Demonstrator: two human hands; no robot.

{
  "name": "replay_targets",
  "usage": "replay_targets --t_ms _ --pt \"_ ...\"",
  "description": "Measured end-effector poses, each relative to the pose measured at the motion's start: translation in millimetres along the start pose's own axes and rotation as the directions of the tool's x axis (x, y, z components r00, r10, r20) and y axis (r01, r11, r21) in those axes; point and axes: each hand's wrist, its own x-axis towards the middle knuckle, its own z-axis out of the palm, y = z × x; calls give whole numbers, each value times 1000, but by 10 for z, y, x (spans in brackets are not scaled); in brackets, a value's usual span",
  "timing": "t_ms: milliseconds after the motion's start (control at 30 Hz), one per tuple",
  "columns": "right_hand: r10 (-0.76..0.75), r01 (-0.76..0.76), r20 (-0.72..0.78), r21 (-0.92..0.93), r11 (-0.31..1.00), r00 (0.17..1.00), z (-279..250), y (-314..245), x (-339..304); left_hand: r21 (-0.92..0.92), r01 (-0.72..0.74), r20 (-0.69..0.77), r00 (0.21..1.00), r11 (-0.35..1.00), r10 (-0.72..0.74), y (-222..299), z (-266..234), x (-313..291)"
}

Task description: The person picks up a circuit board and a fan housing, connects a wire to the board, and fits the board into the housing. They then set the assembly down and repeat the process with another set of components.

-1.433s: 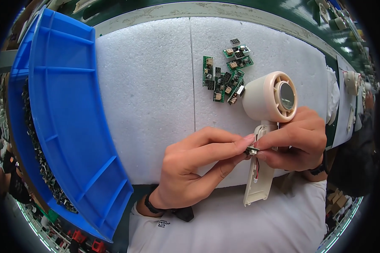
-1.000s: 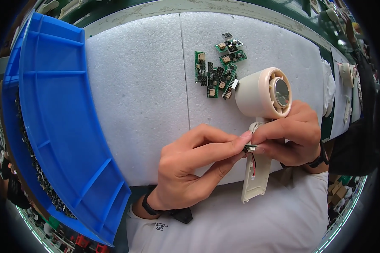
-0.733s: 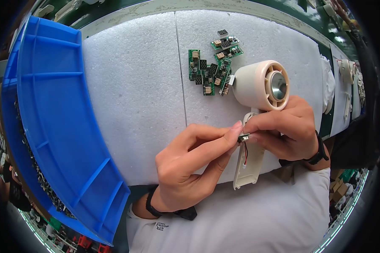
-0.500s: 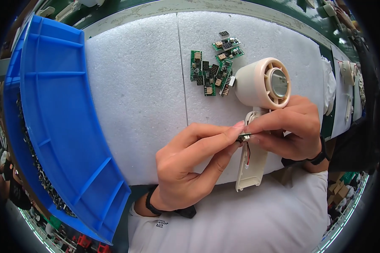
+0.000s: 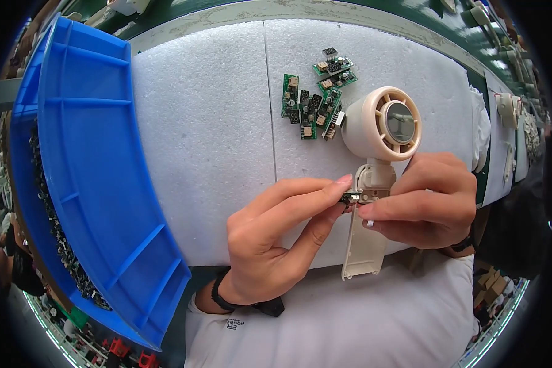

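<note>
My left hand [image 5: 276, 236] pinches a small circuit board [image 5: 351, 197] by its edge between thumb and fingers, over the handle of a cream handheld fan [image 5: 369, 126]. Right beside it, my right hand [image 5: 432, 202] has thumb and finger closed on a thin wire lead, most of which the fingers hide. Its small white plug [image 5: 368, 224] sticks out below the fingertips. The fan lies with its round grille to the far side, and its opened handle shell [image 5: 363, 248] extends toward me beneath both hands.
Several green circuit boards [image 5: 290, 95] with black displays lie in a loose cluster left of the fan head. A large blue plastic bin [image 5: 95, 159] stands at the left, with many small dark parts [image 5: 64, 245] beside its wall. White foam sheets [image 5: 202, 122] cover the table.
My right hand has shifted slightly right and down from the board and now grips the wire lead that was hanging over the handle. My left hand still holds the board in nearly the same place.
</note>
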Motion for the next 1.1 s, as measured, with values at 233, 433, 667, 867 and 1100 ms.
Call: replay_targets --t_ms 233,433,667,867,1100 --pt "211 -216 -124 -35 976 970 79 -63 8 112 -98 50 994 989 93 13 -8 29" --pt "165 -170 -76 -66 983 983 51 -34 20 298 -230 53 973 926 225 17 16 64" --pt "149 -153 -49 -86 985 988 19 -66 24 383 -284 64 957 879 282 52 20 41" --pt "121 -126 -52 -97 987 991 1 -110 -3 428 -274 66 960 861 273 106 71 -23" --pt "111 -112 -10 -89 990 994 -55 -83 -3 420 -273 65 960 866 271 84 70 -8"
